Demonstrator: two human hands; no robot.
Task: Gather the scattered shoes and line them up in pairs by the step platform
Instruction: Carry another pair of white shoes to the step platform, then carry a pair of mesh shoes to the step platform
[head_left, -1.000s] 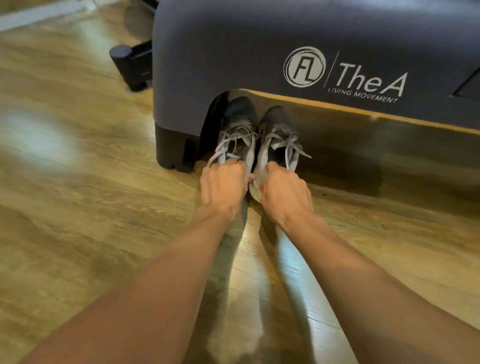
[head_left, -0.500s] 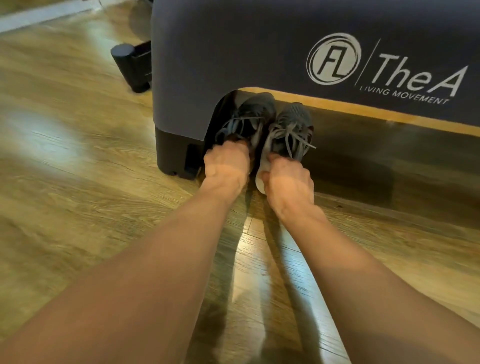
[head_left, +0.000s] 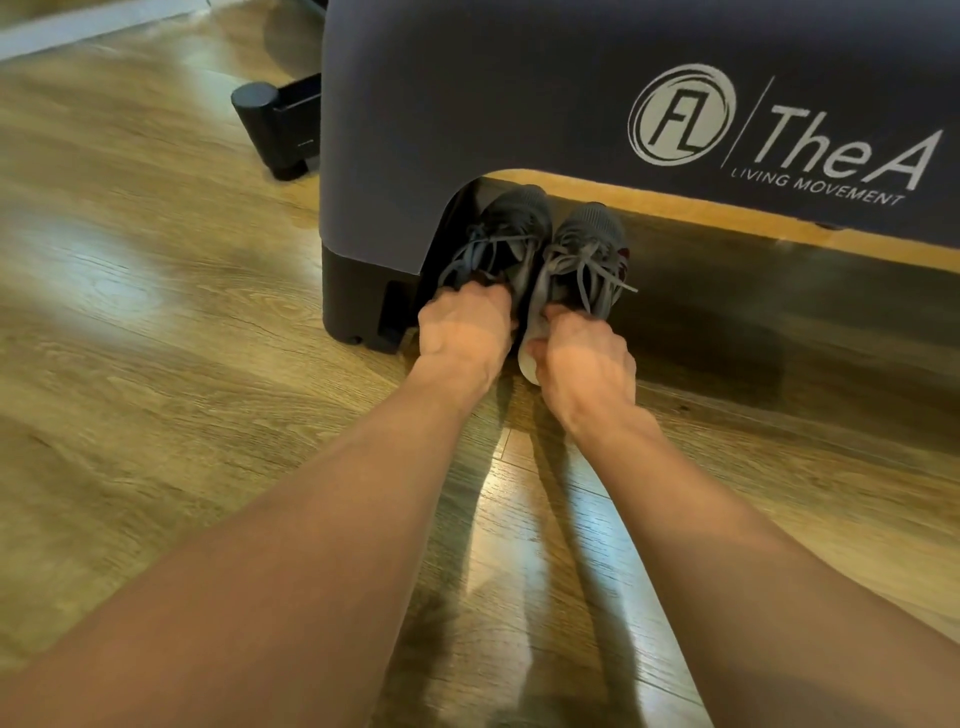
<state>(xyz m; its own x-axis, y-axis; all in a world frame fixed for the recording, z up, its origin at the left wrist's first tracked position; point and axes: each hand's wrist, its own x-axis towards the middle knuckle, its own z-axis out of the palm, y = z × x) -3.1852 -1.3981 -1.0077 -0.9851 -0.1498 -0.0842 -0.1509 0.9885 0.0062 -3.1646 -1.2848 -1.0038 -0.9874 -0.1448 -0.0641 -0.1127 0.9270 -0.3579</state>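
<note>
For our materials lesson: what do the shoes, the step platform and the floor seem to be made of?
Shoes: probably knit mesh fabric, matte grey, textured toes, woven laces.
Step platform: apparently matte dark vinyl or plastic, printed logo, wood-coloured edge.
Floor: glossy wood-grain planks; laminate or real wood, unclear.

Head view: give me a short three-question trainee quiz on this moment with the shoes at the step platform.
1. True or false: the darker shoe and the lighter shoe stand side by side, toes in the arched opening of the step platform.
2. What does the left hand grip? A) the darker shoe's heel end B) the lighter shoe's laces C) nothing
3. Fill the gap: the right hand grips the ____ shoe.
Key: 1 true; 2 A; 3 lighter.
</note>
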